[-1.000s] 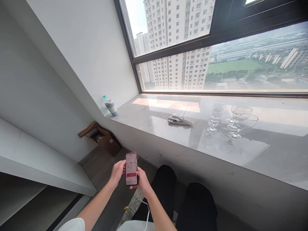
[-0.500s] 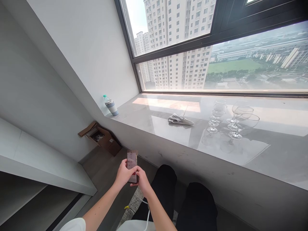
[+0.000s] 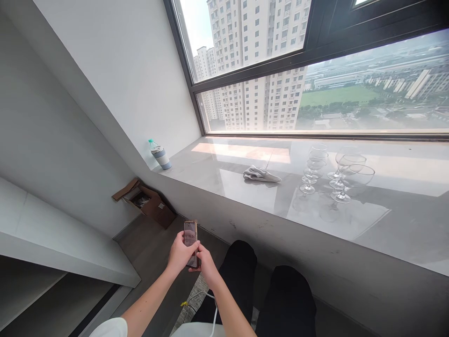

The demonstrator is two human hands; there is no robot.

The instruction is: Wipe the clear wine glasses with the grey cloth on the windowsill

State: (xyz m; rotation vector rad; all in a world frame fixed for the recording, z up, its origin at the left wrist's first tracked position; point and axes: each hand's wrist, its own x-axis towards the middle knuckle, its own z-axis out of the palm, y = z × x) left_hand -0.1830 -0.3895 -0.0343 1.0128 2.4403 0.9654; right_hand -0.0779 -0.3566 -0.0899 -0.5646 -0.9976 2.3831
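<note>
A smartphone (image 3: 190, 232) with a timer-like readout on its screen is held upright between both hands, low in front of the sill. My left hand (image 3: 179, 253) wraps the phone's left side, its thumb across the screen. Around the lower right edge, my right hand (image 3: 207, 266) is closed on the same phone, thumb near the other thumb. On the sill beyond, several clear stemmed glasses (image 3: 342, 187) stand upright in two rows at the right. A crumpled grey cloth (image 3: 261, 174) lies left of them. Neither hand touches the glasses or the cloth.
The glossy grey window sill (image 3: 224, 182) runs under a dark-framed window. At its left end stand a blue-and-white cup (image 3: 161, 158) and a green-capped bottle (image 3: 151, 143). An open cardboard box (image 3: 154, 206) sits on the floor. A white cable (image 3: 215, 313) hangs by my right forearm.
The view has shifted very slightly. Both hands stay on the phone, and the reddish patch low on its screen no longer shows.
</note>
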